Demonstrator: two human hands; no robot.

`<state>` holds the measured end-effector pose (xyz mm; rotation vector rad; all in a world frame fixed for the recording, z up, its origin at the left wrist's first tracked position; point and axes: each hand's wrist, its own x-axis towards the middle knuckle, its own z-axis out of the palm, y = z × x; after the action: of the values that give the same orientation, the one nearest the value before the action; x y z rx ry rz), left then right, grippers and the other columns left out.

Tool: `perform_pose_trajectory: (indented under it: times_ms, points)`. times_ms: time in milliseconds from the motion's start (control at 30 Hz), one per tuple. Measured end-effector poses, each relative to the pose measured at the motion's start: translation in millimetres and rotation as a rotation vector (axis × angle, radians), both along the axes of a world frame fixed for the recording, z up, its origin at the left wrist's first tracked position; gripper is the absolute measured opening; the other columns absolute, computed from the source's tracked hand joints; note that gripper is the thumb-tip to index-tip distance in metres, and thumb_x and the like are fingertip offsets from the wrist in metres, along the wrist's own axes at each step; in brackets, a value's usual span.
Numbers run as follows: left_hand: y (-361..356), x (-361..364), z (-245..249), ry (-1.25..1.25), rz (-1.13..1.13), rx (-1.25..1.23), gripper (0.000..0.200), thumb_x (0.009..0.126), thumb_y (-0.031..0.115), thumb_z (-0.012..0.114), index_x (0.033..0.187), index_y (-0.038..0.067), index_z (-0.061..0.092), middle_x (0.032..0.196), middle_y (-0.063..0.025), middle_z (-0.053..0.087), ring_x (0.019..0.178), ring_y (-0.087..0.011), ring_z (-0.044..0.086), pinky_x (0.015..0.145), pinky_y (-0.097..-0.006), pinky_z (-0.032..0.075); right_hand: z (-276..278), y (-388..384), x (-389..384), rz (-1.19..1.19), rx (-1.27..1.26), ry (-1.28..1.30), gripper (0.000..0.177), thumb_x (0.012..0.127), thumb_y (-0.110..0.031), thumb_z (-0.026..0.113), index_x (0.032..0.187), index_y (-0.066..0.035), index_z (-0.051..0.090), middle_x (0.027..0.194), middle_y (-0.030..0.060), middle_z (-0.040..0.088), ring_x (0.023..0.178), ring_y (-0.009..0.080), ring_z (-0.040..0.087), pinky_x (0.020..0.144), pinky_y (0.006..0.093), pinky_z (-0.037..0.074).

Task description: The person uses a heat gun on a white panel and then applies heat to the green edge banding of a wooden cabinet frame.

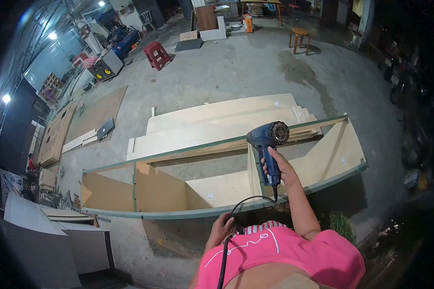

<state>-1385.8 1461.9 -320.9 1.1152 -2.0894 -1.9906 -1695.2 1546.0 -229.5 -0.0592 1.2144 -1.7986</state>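
My right hand point(283, 166) is wrapped round the handle of a dark blue heat gun point(271, 161), raised above the right part of a wooden cabinet frame point(197, 212). The frame has green edges and upright dividers, and its compartments are open at the top. From the handle's base a black cable point(246, 198) curves left and down to my left hand point(221, 230). That hand is closed around the cable, close to my body and just outside the frame's near edge. The nozzle of the heat gun points left.
Pale wooden panels point(222, 113) lie stacked beyond the frame. A red plastic stool point(156, 55) and a round wooden stool point(300, 34) stand farther off. At left are a brown board point(96, 113) and a dark laptop-like object point(105, 129). White panels point(36, 221) stand at lower left.
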Motion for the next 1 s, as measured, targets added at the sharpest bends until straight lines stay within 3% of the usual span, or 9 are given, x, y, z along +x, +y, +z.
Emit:
perform_pose_trajectory:
  times_ms: [133,167,267,533,733,833,867,900,1000]
  points:
    - [10,4,16,-0.058,0.029,-0.053,0.033,0.089,0.019,0.058,0.115,-0.002,0.053,0.096,-0.014,0.064,0.088,-0.0193,0.061,0.075,-0.0301,0.048,-7,1,0,0.007,-0.007,0.001,0.04,0.081,-0.043,0.065,0.095,-0.008,0.053,0.074,0.0047,0.059,0.056,0.0115,0.057,0.049,0.0255,0.05]
    - [11,8,8,0.016,0.029,-0.192,0.029,0.09,0.018,0.057,0.111,-0.001,0.055,0.087,-0.0123,0.065,0.076,-0.016,0.061,0.067,-0.0286,0.048,-10,2,1,0.025,0.007,-0.003,0.04,0.081,-0.043,0.065,0.095,-0.008,0.053,0.074,0.0047,0.059,0.056,0.0115,0.057,0.049,0.0255,0.05]
    - [15,10,26,-0.012,0.106,-0.009,0.031,0.09,0.02,0.057,0.112,-0.001,0.055,0.084,-0.0105,0.065,0.07,-0.0147,0.059,0.063,-0.0293,0.048,-18,-2,0,0.03,-0.024,-0.027,0.04,0.081,-0.044,0.065,0.095,-0.008,0.053,0.075,0.005,0.06,0.056,0.0117,0.058,0.049,0.0253,0.05]
    - [-5,47,0,-0.053,0.141,-0.131,0.037,0.088,0.025,0.057,0.116,0.001,0.053,0.106,-0.0224,0.061,0.099,-0.035,0.059,0.081,-0.0356,0.047,-8,-34,42,0.024,-0.186,-0.049,0.034,0.085,-0.038,0.062,0.099,-0.009,0.053,0.074,0.004,0.057,0.057,0.0119,0.055,0.048,0.0232,0.047]
    - [-67,102,15,-0.037,0.177,-0.069,0.036,0.089,0.024,0.058,0.115,0.0,0.053,0.096,-0.0191,0.064,0.085,-0.0245,0.063,0.072,-0.0337,0.048,5,-117,115,0.18,-0.213,-0.076,0.032,0.086,-0.035,0.061,0.099,-0.008,0.052,0.076,0.0041,0.057,0.058,0.0115,0.055,0.049,0.0225,0.046]
    - [-95,133,16,0.021,0.296,-0.06,0.031,0.089,0.022,0.056,0.112,0.0,0.054,0.079,-0.0135,0.063,0.064,-0.0193,0.059,0.058,-0.0324,0.047,10,-165,148,0.261,-0.168,-0.045,0.031,0.087,-0.035,0.06,0.099,-0.008,0.051,0.077,0.0049,0.057,0.058,0.012,0.055,0.049,0.0232,0.046]
    - [-106,142,31,-0.006,0.279,-0.189,0.03,0.089,0.022,0.057,0.111,0.0,0.055,0.078,-0.0138,0.061,0.063,-0.0182,0.058,0.057,-0.0319,0.046,9,-181,158,0.284,-0.157,-0.057,0.032,0.088,-0.036,0.058,0.098,-0.007,0.051,0.079,0.0058,0.056,0.059,0.0126,0.055,0.049,0.0234,0.046]
    - [-115,153,19,0.014,0.307,-0.142,0.031,0.089,0.022,0.057,0.11,0.0,0.055,0.08,-0.0152,0.062,0.064,-0.0201,0.059,0.058,-0.0327,0.047,10,-195,168,0.286,-0.144,-0.073,0.031,0.085,-0.034,0.064,0.098,-0.01,0.05,0.075,0.0044,0.057,0.058,0.0119,0.055,0.049,0.0233,0.046]
    - [-141,176,-8,0.065,0.341,-0.108,0.033,0.088,0.023,0.056,0.111,-0.001,0.055,0.084,-0.0183,0.063,0.07,-0.0253,0.062,0.063,-0.0346,0.047,0,-231,183,0.293,-0.108,-0.022,0.034,0.087,-0.039,0.059,0.096,-0.007,0.052,0.077,0.0053,0.057,0.059,0.0121,0.055,0.049,0.0228,0.047]
